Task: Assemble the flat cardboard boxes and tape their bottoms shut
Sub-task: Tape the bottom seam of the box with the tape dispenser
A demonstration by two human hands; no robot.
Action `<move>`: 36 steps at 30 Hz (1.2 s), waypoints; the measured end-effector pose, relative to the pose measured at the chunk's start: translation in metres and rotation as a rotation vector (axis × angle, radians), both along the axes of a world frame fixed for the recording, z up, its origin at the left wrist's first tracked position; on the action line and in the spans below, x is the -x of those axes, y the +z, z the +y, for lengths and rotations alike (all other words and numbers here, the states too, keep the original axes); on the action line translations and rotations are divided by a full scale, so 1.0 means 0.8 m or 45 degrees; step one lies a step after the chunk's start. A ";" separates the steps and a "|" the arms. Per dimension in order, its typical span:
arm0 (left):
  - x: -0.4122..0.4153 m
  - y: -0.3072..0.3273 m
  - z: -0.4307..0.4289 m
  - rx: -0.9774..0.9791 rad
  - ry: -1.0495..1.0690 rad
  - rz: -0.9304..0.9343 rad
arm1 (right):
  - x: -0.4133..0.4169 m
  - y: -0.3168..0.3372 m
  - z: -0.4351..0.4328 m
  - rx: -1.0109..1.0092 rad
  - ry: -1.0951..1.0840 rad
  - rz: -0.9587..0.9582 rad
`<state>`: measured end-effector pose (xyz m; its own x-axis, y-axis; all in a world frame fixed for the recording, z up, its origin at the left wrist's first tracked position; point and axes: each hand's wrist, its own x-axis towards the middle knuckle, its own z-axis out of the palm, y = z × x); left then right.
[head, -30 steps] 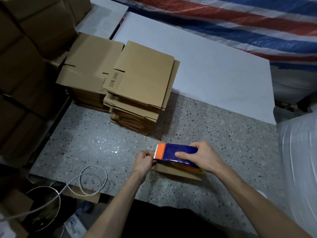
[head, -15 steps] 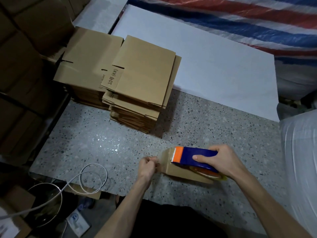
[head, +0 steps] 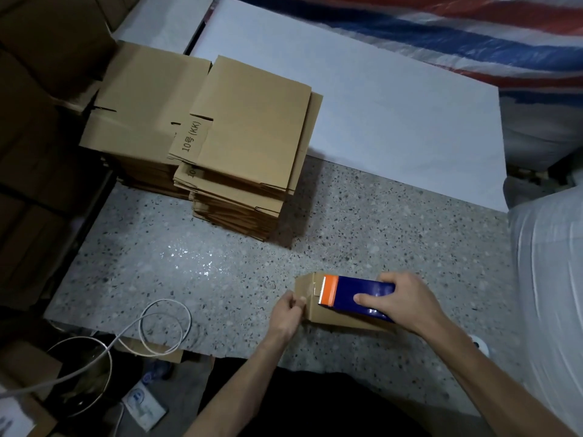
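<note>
Head cam, dim light: small box (head: 334, 316) lies on the speckled table (head: 189, 263) at approx. 5 o'clock of the frame, near the table's front edge. Tape dispenser (head: 362, 294), blue body w/ orange toothed end, sits on top of the box, toothed end pointing to 9 o'clock. Right hand (head: 407, 301) comes in from 4 o'clock and grips the dispenser, fingers wrapped over its top & thumb along the near side. Left hand (head: 288, 312) comes in from 6 o'clock, fingers curled and pinching at the box's 9 o'clock end; prob. the tape end is under them, but it's too dark to be sure. Two stacks of flat boxes stand side by side at 11 o'clock, well apart from the hands: the right stack (head: 249, 143) has "10号 (KK)" printed on a flap, the left stack (head: 138, 105) touches it. White sheet (head: 394, 105) covers the table's far part at 1 o'clock, striped tarp (head: 441, 33) beyond it. White cable (head: 164, 326) loops over the table's front edge at 7 o'clock. Brown cartons (head: 38, 121) are piled at 9 o'clock, and a white bag (head: 552, 279) is at 3 o'clock.
</note>
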<state>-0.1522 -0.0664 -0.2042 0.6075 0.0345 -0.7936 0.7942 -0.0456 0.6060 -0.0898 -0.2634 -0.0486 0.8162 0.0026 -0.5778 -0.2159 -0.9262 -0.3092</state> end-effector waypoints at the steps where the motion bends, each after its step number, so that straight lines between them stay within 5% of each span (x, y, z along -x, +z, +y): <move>1: -0.001 -0.002 0.006 0.010 -0.045 0.036 | -0.001 0.000 0.000 0.008 -0.002 0.002; 9: -0.001 0.020 0.010 0.195 0.098 -0.246 | -0.014 0.001 0.001 0.068 0.056 0.054; 28: -0.006 0.023 -0.016 -0.395 -0.114 -0.550 | -0.015 0.013 -0.089 -0.011 0.053 0.153; 36: -0.007 0.026 -0.016 -0.368 -0.114 -0.515 | -0.014 0.001 -0.167 -0.081 -0.064 0.171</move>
<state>-0.1463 -0.0792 -0.1838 0.8749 0.1515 -0.4600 0.4839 -0.3144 0.8167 -0.0782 -0.3973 -0.0479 0.7317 0.0038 -0.6816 -0.3048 -0.8926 -0.3322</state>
